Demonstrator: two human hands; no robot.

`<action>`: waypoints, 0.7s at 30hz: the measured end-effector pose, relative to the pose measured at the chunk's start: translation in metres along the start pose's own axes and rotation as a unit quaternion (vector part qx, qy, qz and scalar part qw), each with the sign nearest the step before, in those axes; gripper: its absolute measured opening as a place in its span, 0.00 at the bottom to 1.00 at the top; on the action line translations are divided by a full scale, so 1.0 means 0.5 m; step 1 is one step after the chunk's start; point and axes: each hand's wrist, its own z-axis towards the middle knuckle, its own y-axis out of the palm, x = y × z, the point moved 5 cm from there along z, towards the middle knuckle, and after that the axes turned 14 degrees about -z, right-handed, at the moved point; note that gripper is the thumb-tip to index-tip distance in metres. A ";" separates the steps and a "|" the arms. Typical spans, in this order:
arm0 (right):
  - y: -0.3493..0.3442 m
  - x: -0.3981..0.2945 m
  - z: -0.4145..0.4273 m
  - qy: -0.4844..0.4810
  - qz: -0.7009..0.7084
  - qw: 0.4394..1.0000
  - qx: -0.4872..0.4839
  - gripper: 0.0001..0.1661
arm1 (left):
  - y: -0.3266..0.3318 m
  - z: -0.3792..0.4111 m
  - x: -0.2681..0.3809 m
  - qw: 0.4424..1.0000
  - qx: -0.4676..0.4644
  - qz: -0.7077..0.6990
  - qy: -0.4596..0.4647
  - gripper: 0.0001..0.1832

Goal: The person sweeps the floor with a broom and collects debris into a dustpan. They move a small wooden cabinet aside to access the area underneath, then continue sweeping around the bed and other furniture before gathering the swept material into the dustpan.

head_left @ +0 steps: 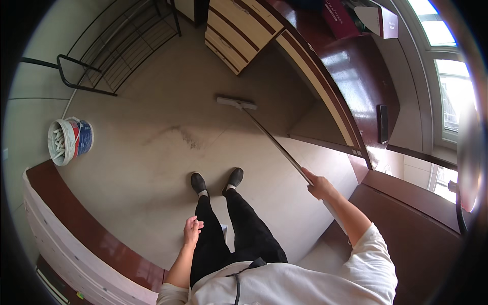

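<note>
My right hand (320, 187) grips the long metal pole (275, 144) of a floor broom or squeegee. The pole slants away across the floor to a wide, pale head (230, 101), which rests near the drawer unit. Whether the head has bristles or a rubber blade cannot be made out. A dark streak of dirt (190, 138) marks the beige floor (152, 167) between the head and my shoes. Beside my left thigh hangs my left hand (192, 230), its fingers loosely curled and nothing in it.
A desk (339, 76) with wooden drawers (240, 30) stands ahead on the right, a phone (382, 124) on its top. To the left are a bucket (84, 136) of white pieces, a black metal bed frame (129, 57) and a bed with a red-brown edge (95, 236).
</note>
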 end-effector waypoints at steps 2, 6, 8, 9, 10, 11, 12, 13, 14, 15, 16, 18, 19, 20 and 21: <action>0.011 0.037 -0.013 -0.009 -0.021 0.999 0.040 0.39 | -0.005 -0.008 0.010 1.000 -0.001 0.004 -0.006 0.17; -0.016 0.050 0.051 0.032 0.053 0.995 0.084 0.39 | -0.022 -0.011 0.010 1.000 0.004 0.006 -0.012 0.17; -0.012 0.032 0.114 0.043 0.163 0.983 0.077 0.37 | -0.028 -0.014 0.003 1.000 0.005 0.009 -0.018 0.17; 0.031 0.035 0.152 0.032 0.187 0.980 0.065 0.37 | -0.027 -0.009 0.007 1.000 0.000 0.012 -0.016 0.17; 0.092 0.030 0.183 0.017 0.193 0.980 0.035 0.38 | -0.030 -0.007 0.001 1.000 0.002 0.007 -0.025 0.18; 0.123 -0.015 0.163 -0.017 0.119 0.992 0.049 0.39 | -0.035 -0.009 -0.001 1.000 0.006 0.006 -0.026 0.17; 0.178 -0.028 0.149 -0.036 0.127 0.987 0.087 0.39 | -0.035 -0.011 -0.001 1.000 0.005 0.006 -0.028 0.17; 0.195 -0.058 0.100 0.007 0.196 0.981 0.009 0.39 | -0.033 -0.012 -0.005 1.000 0.008 0.002 -0.030 0.17; 0.195 -0.084 0.041 -0.015 0.202 0.979 -0.031 0.38 | -0.028 -0.010 -0.004 0.999 -0.002 0.011 -0.030 0.17; 0.199 -0.088 -0.011 -0.033 0.222 0.973 -0.059 0.37 | -0.021 -0.010 0.004 0.999 -0.011 0.016 -0.030 0.17; 0.196 -0.089 -0.055 -0.060 0.248 0.963 -0.083 0.36 | -0.012 -0.008 0.013 0.999 -0.020 0.022 -0.029 0.17; 0.170 -0.092 -0.139 -0.068 0.236 0.963 -0.113 0.36 | -0.004 -0.003 0.033 0.999 -0.032 0.031 -0.020 0.17; 0.164 -0.091 -0.168 -0.072 0.228 0.963 -0.129 0.36 | -0.001 0.000 0.041 0.999 -0.034 0.029 -0.016 0.17; 0.164 -0.078 -0.181 -0.054 0.258 0.957 -0.123 0.35 | 0.000 0.001 0.047 0.999 -0.036 0.027 -0.012 0.17; 0.160 -0.055 -0.179 -0.042 0.267 0.959 -0.086 0.35 | 0.006 0.008 0.056 0.999 -0.040 0.024 -0.006 0.16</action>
